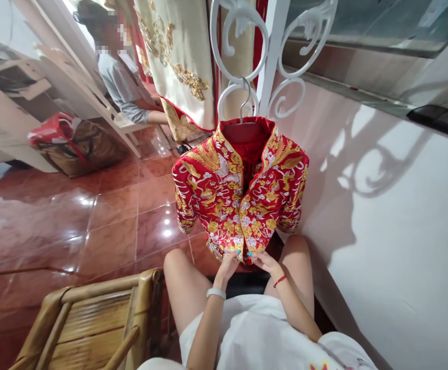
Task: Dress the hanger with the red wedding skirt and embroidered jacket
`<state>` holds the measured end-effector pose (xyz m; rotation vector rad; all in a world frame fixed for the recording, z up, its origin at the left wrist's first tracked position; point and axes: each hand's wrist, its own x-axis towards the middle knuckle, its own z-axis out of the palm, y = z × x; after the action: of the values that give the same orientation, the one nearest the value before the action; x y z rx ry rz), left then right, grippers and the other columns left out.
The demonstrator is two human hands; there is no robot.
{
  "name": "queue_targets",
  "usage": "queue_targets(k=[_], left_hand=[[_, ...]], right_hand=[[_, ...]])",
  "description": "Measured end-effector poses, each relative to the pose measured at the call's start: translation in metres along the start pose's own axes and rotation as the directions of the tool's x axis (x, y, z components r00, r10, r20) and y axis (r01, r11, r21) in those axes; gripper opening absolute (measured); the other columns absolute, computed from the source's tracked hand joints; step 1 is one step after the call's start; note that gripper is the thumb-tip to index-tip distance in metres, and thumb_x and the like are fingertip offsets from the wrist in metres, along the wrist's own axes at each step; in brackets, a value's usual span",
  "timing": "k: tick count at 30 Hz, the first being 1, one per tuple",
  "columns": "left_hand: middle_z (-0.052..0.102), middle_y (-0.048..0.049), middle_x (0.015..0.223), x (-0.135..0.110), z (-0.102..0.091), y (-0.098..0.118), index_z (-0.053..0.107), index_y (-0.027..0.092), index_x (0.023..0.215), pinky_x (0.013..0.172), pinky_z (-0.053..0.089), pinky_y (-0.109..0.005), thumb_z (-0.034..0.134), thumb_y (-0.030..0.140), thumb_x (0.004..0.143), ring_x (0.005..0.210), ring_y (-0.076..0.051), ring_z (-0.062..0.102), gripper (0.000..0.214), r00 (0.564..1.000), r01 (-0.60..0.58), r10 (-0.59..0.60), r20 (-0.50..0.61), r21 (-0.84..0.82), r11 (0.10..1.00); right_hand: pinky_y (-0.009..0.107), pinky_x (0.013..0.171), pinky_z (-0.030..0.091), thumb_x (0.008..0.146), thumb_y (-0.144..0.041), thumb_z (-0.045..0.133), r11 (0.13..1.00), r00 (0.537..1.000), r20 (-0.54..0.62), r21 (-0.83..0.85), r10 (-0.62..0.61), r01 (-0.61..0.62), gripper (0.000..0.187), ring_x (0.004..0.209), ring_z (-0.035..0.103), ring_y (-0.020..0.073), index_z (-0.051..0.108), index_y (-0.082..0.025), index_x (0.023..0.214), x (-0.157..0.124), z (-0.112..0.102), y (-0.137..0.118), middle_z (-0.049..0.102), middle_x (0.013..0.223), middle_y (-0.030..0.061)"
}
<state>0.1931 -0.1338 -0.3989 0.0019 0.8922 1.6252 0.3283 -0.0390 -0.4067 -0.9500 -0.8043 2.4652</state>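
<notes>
A red embroidered jacket [219, 198] with gold and white motifs hangs in front of me from a hanger [243, 128], whose metal hook shows above the collar. Its front edges part at the collar and come close together lower down. My left hand [229, 264] is closed on the bottom hem, left of the front opening. On the other side of the opening, my right hand [267, 262] pinches the hem too. Both thumbs, with blue-green nails, lie on top of the cloth; the other fingers are mostly hidden behind it.
White scrollwork metal [272, 56] rises behind the jacket, beside a cream garment [181, 56] with gold trim. A white wall [393, 231] stands close on my right. To the left are a bamboo chair [92, 318], a brown bag [79, 149] and a seated person [121, 82].
</notes>
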Motion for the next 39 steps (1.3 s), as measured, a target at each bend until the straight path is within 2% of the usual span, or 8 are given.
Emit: queue_targets(k=[2,6,10,17,22,26,30,39], left_hand=[[0.073,-0.0077,0.111,-0.003,0.002,0.004,0.068,0.019,0.107,0.092,0.055,-0.039,0.086,0.021,0.060,0.099,-0.025,0.070,0.050,1.000,0.002,-0.002,-0.009,0.041,0.999],[0.073,-0.0086,0.110,-0.009,0.004,0.010,0.067,0.017,0.110,0.092,0.055,-0.040,0.087,0.022,0.060,0.099,-0.025,0.070,0.055,0.998,0.016,-0.009,-0.056,0.118,0.993],[0.070,-0.0119,0.121,-0.016,0.009,0.016,0.064,0.018,0.118,0.104,0.049,-0.044,0.087,0.019,0.059,0.113,-0.029,0.066,0.063,1.000,0.003,0.001,-0.030,0.132,0.991],[0.064,-0.0167,0.130,-0.021,0.017,0.021,0.063,0.016,0.118,0.110,0.042,-0.052,0.087,0.018,0.059,0.125,-0.035,0.058,0.064,1.000,-0.009,0.010,-0.006,0.135,0.991],[0.068,-0.0135,0.123,-0.017,0.018,0.017,0.065,0.016,0.112,0.109,0.044,-0.050,0.089,0.021,0.056,0.118,-0.032,0.063,0.061,1.000,-0.030,0.029,0.004,0.107,0.994],[0.072,-0.0102,0.114,-0.015,0.017,0.014,0.065,0.016,0.110,0.107,0.045,-0.046,0.090,0.020,0.055,0.114,-0.028,0.066,0.060,0.999,-0.044,0.045,-0.001,0.093,0.995],[0.072,-0.0090,0.116,-0.015,0.018,0.011,0.064,0.018,0.113,0.108,0.044,-0.046,0.089,0.020,0.057,0.116,-0.028,0.064,0.061,0.996,-0.084,0.084,-0.001,0.105,0.991],[0.071,-0.0085,0.120,-0.011,0.016,0.002,0.062,0.020,0.121,0.107,0.045,-0.046,0.088,0.022,0.059,0.119,-0.029,0.063,0.068,0.984,-0.159,0.167,-0.055,0.127,0.979]], right_hand=[[0.032,0.080,0.056,0.045,-0.017,0.090,0.999,0.999,-0.012,0.011,0.038,-0.038,0.039,0.077,0.071,0.0188,0.071,-0.019,0.080,-0.005,0.008,-0.004,0.075,0.077,0.0024],[0.032,0.081,0.055,0.043,-0.020,0.090,0.998,0.998,0.054,0.033,0.042,-0.044,0.038,0.076,0.071,0.0187,0.069,-0.019,0.075,-0.009,0.015,-0.005,0.073,0.072,0.0000],[0.029,0.075,0.055,0.046,-0.021,0.089,0.999,0.999,-0.001,0.034,0.038,-0.038,0.032,0.067,0.069,0.0150,0.067,-0.018,0.069,-0.011,0.011,-0.003,0.072,0.066,-0.0013],[0.033,0.082,0.057,0.045,-0.015,0.090,0.998,0.997,-0.068,0.048,-0.038,0.041,0.050,0.082,0.073,0.0201,0.073,-0.017,0.092,-0.015,0.023,-0.005,0.078,0.089,0.0043],[0.035,0.090,0.055,0.046,-0.012,0.089,0.987,0.984,-0.102,0.058,-0.145,0.151,0.060,0.099,0.071,0.0229,0.071,-0.021,0.103,-0.016,0.035,-0.003,0.077,0.102,0.0027],[0.038,0.094,0.054,0.048,-0.013,0.089,0.981,0.980,-0.076,0.046,-0.182,0.186,0.057,0.102,0.070,0.0244,0.071,-0.020,0.102,-0.015,0.035,-0.001,0.077,0.103,0.0036],[0.037,0.095,0.054,0.048,-0.011,0.088,0.980,0.978,-0.079,0.040,-0.193,0.196,0.059,0.110,0.068,0.0253,0.071,-0.022,0.104,-0.013,0.032,-0.001,0.075,0.111,0.0038],[0.042,0.095,0.054,0.046,-0.011,0.090,0.973,0.969,-0.108,0.027,-0.223,0.227,0.069,0.107,0.069,0.0273,0.070,-0.022,0.111,-0.011,0.026,0.006,0.076,0.109,0.0044]])
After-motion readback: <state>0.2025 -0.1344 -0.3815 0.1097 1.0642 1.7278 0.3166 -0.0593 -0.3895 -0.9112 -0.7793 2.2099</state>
